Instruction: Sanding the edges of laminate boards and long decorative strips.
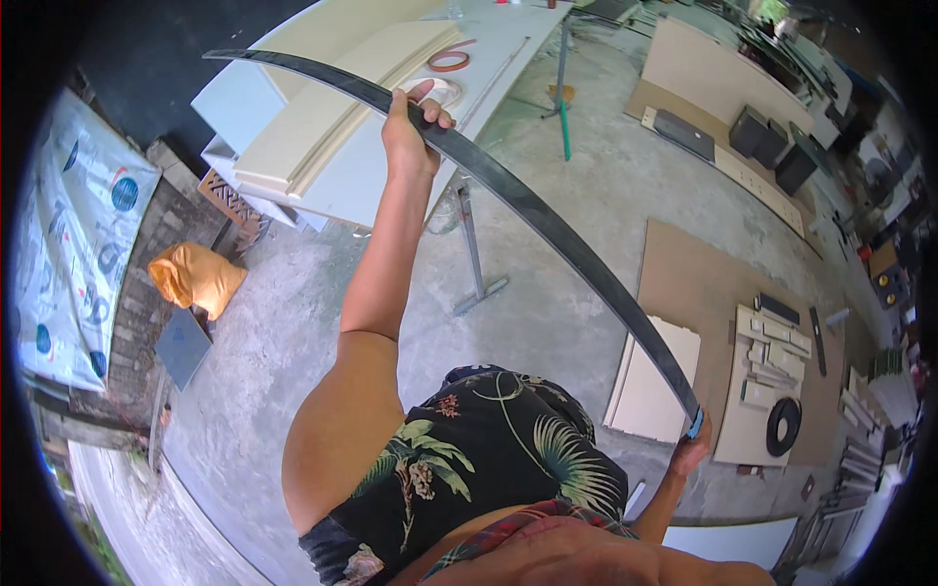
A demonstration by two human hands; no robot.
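We observe bright, diffuse illumination consistent with daylight. Brightness peaks at the opening (772, 12) at upper right and on the pale strip of ground (132, 493) at lower left. Shadows on the concrete floor (547, 283) are soft and faint; the dark wall (147, 73) stays low in detail. We note glare on the plastic sheet (98, 225) and a dull sheen along the dark strip (547, 220). Central areas are reasonably sharp. Toward the rim, we find bent edges, softened detail at right and black vignetting.

Head-worn fisheye, close above torso (479, 444), facing down over hands (406, 139), floor (547, 313)
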